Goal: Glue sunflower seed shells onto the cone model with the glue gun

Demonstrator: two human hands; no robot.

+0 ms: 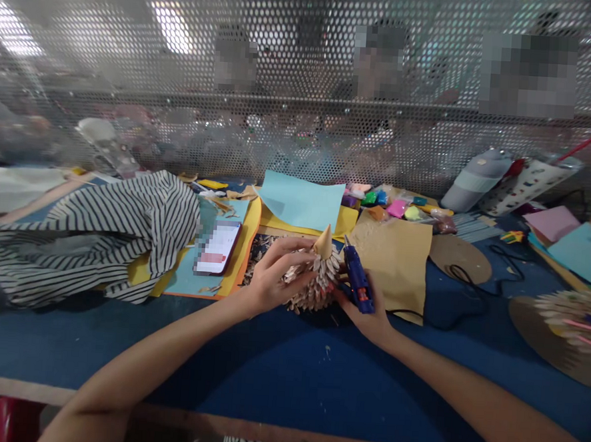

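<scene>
A shaving-covered paper cone (pixel 316 279) is gripped tight by the left fingers (pixel 283 263), a blue glue gun (pixel 358 281) is held by the right fingers (pixel 375 299) right beside it, and clear packets of coloured clay (pixel 396 208) are seen past the fingers on the desk (pixel 267 359).

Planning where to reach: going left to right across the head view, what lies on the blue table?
Striped cloth, phone, scaled craft cone, blue glue gun, kraft paper sheet, cardboard disc, scaled cardboard piece.
</scene>
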